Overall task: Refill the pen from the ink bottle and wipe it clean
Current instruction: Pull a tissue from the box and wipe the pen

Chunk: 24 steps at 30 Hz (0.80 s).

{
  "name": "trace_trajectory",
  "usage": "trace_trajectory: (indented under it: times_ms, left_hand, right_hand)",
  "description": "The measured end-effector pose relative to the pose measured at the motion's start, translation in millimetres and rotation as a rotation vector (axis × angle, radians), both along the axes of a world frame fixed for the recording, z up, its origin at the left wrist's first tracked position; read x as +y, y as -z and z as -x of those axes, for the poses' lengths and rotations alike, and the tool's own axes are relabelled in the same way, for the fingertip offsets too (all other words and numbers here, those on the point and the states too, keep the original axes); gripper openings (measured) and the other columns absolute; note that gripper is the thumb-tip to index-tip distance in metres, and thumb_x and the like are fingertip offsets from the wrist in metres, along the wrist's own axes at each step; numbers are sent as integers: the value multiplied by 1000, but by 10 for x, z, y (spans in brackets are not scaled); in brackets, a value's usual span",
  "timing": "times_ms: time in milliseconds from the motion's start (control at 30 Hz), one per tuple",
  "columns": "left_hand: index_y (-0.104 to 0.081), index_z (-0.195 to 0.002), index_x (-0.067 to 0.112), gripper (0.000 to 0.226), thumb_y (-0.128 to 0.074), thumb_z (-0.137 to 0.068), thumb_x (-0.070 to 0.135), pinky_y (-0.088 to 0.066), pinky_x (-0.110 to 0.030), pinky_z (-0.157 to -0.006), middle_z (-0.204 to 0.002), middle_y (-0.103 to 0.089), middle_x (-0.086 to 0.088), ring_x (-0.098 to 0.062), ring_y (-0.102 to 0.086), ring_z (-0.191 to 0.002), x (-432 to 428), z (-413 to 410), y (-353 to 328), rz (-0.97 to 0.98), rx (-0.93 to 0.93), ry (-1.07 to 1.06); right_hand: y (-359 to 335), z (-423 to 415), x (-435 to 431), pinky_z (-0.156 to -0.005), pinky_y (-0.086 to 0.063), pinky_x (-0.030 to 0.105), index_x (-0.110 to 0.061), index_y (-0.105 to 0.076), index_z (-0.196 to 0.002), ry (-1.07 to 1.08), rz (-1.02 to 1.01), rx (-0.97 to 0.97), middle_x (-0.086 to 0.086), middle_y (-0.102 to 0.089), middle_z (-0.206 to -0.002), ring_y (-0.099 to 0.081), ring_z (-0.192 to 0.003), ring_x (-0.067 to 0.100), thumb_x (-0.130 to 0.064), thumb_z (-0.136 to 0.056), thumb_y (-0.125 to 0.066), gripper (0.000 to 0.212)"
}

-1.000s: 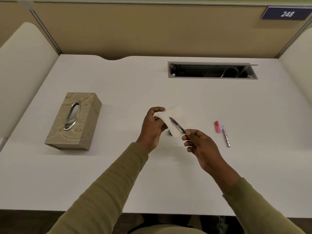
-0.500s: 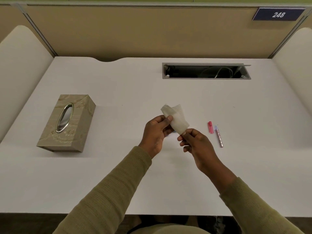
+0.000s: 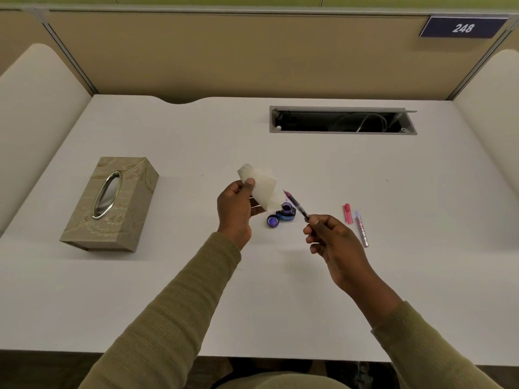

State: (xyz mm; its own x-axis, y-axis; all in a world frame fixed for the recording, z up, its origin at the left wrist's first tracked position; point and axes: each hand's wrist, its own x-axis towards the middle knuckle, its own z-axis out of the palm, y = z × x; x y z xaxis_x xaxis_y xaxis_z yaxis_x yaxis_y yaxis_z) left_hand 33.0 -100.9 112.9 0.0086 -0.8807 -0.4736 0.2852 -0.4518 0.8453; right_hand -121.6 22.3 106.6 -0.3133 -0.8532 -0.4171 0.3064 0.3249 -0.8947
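My left hand (image 3: 234, 210) holds a folded white tissue (image 3: 259, 186) up above the desk. My right hand (image 3: 331, 242) grips the rear end of the pen section (image 3: 296, 204), a slim dark tube with its tip pointing up and left, free of the tissue. Between the hands, on the desk, stands the small open ink bottle (image 3: 286, 211) with purple ink, and its cap (image 3: 273, 221) lies just to its left. The pink pen cap (image 3: 347, 213) and the clear pen barrel (image 3: 361, 228) lie to the right of my right hand.
A beige tissue box (image 3: 112, 203) sits on the left of the white desk (image 3: 168, 290). An open cable slot (image 3: 342, 120) is set into the desk at the back right. Padded partitions close off both sides and the back.
The tissue was wrapped around the pen half a second ago. Now the hands have drawn apart, the pen is out of the tissue, and the ink bottle between them is uncovered.
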Motion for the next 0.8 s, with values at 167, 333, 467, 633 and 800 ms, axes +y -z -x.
trace_trajectory:
  times_ms: [167, 333, 467, 633, 800]
  left_hand:
    - [-68, -87, 11, 8, -65, -92, 16, -48, -29, -42, -82, -67, -9, -20, -58, -54, 64, 17, -17, 112, -368, 167]
    - [-72, -87, 7, 12, -65, -93, 15, -52, -30, -47, -80, -70, -10, -22, -62, -60, 187, 75, -131, 102, -306, 289]
    - [-68, -88, 5, 16, -57, -96, 12, -54, -45, -77, -78, -71, -11, -26, -67, -70, 240, 65, -218, -49, 17, 310]
    - [-70, -104, -3, 22, -49, -95, -1, -57, -29, -70, -101, -72, -20, -27, -70, -85, 315, -2, -216, -8, 210, 442]
    - [-75, -101, 4, 18, -71, -89, 17, -52, -49, -86, -93, -75, -15, -24, -65, -76, 341, 21, -87, 163, -94, 441]
  right_hand:
    - [-47, -31, 1, -61, -44, 28, -11, -68, -100, -26, 43, -1, 3, -67, -80, -57, -71, 14, -20, -99, -58, 13]
    - [-34, -69, -12, -60, -44, 28, -10, -70, -99, -27, 9, 15, 3, -69, -79, -57, -69, 14, -19, -99, -58, 15]
    - [-13, -78, 6, -60, -44, 28, -10, -70, -101, -17, -12, 29, 3, -69, -79, -58, -68, 14, -20, -100, -57, 16]
    - [-18, -86, 4, -61, -45, 29, -7, -70, -106, -6, -23, 53, 3, -69, -78, -57, -68, 15, -20, -100, -56, 20]
    - [-52, -152, 1, -60, -45, 29, -13, -70, -98, -61, 4, 140, 3, -70, -78, -59, -70, 15, -23, -99, -59, 15]
